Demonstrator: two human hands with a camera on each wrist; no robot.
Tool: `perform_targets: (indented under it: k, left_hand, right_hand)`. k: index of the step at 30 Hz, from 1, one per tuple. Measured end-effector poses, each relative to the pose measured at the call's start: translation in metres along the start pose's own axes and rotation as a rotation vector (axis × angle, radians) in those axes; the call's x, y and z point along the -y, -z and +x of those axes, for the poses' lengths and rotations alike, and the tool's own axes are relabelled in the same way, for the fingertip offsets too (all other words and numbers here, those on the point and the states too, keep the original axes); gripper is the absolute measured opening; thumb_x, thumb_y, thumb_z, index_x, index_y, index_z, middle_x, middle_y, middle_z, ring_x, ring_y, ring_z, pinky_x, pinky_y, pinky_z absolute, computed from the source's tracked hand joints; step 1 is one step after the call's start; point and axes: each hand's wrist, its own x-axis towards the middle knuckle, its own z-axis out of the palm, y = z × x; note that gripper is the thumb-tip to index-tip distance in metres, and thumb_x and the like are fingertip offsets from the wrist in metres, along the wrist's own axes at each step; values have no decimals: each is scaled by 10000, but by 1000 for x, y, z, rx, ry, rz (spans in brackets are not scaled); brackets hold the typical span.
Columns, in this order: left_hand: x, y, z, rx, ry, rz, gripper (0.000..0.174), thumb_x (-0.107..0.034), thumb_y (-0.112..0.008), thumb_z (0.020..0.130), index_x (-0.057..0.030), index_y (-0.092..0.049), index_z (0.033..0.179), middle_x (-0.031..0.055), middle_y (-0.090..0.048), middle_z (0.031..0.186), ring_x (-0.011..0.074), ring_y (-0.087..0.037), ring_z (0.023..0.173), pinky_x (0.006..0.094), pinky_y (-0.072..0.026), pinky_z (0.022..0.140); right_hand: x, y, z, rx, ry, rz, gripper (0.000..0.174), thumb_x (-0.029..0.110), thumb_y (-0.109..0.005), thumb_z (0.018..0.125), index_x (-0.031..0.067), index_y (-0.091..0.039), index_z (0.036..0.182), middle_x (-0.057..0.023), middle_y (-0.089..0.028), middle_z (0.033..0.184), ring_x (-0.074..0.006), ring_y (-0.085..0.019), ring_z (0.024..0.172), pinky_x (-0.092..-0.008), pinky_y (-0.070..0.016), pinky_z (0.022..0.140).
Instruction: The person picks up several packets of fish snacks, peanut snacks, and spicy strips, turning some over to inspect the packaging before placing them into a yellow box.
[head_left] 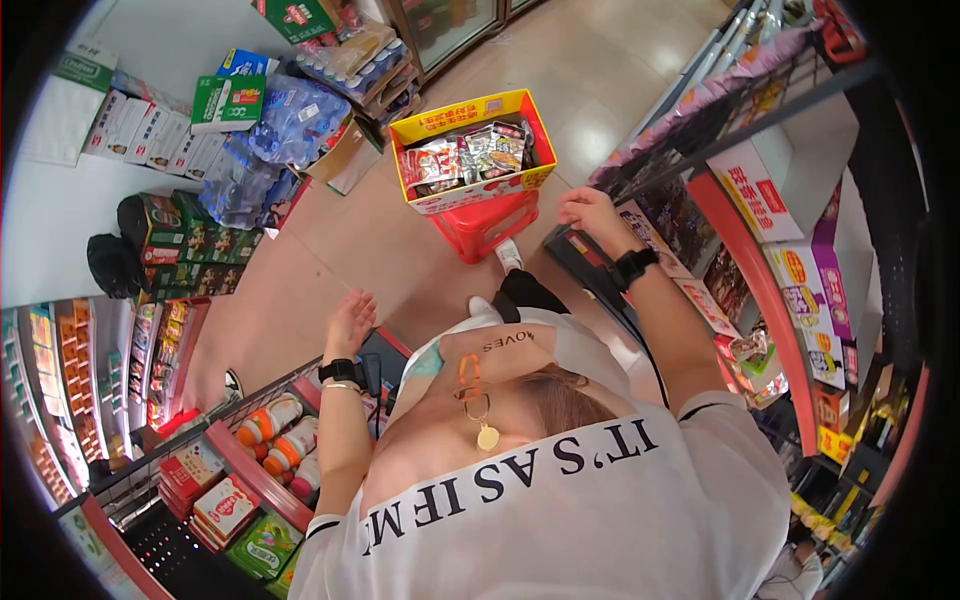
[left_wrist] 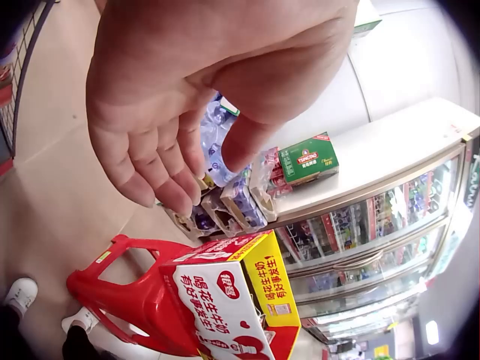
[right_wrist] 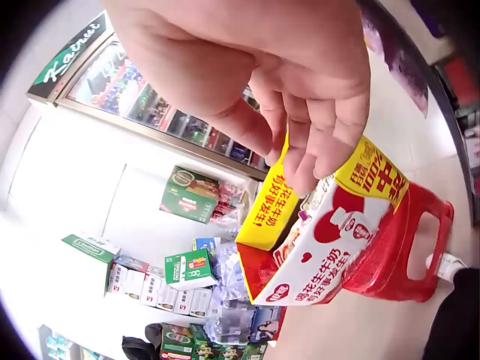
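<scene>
A yellow, red and white cardboard box full of shiny snack packets stands on a red plastic stool ahead of the person. The right hand is held to the right of the stool, its fingers loosely bent and nothing in them. In the right wrist view, that hand overlaps the box's top edge. On the other side, the left hand hangs in the air well short of the stool, also bare. The left wrist view has its fingers relaxed above the box's printed side.
Shelves with boxed goods run along the right, and a shelf of bottles and cartons stands near the left elbow. Shrink-wrapped water bottles and green cartons are piled at the far left. Glass-door fridges stand beyond the stool.
</scene>
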Motion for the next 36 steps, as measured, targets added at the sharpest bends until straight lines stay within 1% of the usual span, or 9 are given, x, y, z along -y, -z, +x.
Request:
perform_targets:
  k: [10,12,17,20,23,27,29,31,36]
  left_hand:
    - [-5,-80,20,183,59,162,323,-202,-527,876,-74,-486,1170,56,-575,1038,161,-560,926,296,-446,790]
    - [-12,-115,20,260,49,238,314,-221,-513,890,-93,-498,1177,54,-536,1111,162,-533,971,289,-428,851]
    - [-19,-192,9,394,-18,327,321,-232,-509,894,-93,-504,1183,47,-549,1078,149,-542,946,294,-432,837]
    - [-23,-246,-32,554,-150,404,315,-219,-516,894,-95,-513,1184,40,-578,1047,128,-566,902,273,-438,812]
    - [-17,-300,-85,707,-236,448,292,-193,-521,893,-68,-543,1156,52,-603,1032,128,-583,909,257,-440,792]
    - [-4,-354,-145,887,-325,505,282,-183,-527,893,-45,-548,1137,65,-599,1060,136,-582,940,250,-439,825]
    - [2,-375,-177,939,-349,523,274,-152,-536,887,-30,-544,1132,71,-599,1054,146,-581,951,246,-437,839]
    - [10,-391,-201,1098,-466,574,273,-114,-545,878,-11,-537,1131,78,-596,1065,147,-577,952,251,-438,848]
    - [24,-437,-278,1295,-712,629,281,-16,-574,836,16,-538,1113,84,-600,1050,144,-567,973,269,-433,874]
  right_hand:
    - [49,28,-126,-20,238,10,142,81,-524,861,-4,-555,970,-54,-608,893,-97,-583,749,-223,-459,669]
    - [62,40,-152,4,284,-9,145,82,-532,866,-7,-554,978,-49,-601,911,-95,-582,800,-237,-471,758]
    - [96,78,-229,-86,418,-21,123,39,-536,854,11,-551,973,-28,-588,903,-97,-565,829,-234,-464,748]
    - [114,104,-281,-188,495,-256,147,35,-576,828,5,-563,971,-24,-581,913,-94,-553,822,-231,-450,763]
    - [129,129,-333,-225,563,-284,168,15,-579,817,1,-568,984,-25,-582,917,-97,-554,814,-229,-453,739]
    - [147,169,-387,-413,708,-715,171,-19,-578,791,-19,-569,962,-72,-607,868,-132,-567,781,-250,-457,700]
    - [148,191,-402,-475,708,-735,166,-4,-581,791,-19,-567,955,-80,-617,859,-146,-571,773,-258,-453,689]
    - [147,214,-416,-603,661,-971,168,29,-581,804,-8,-564,968,-71,-622,873,-149,-572,773,-259,-450,679]
    - [139,270,-443,-596,540,-938,157,45,-536,842,-5,-560,989,-69,-600,881,-152,-568,838,-267,-453,747]
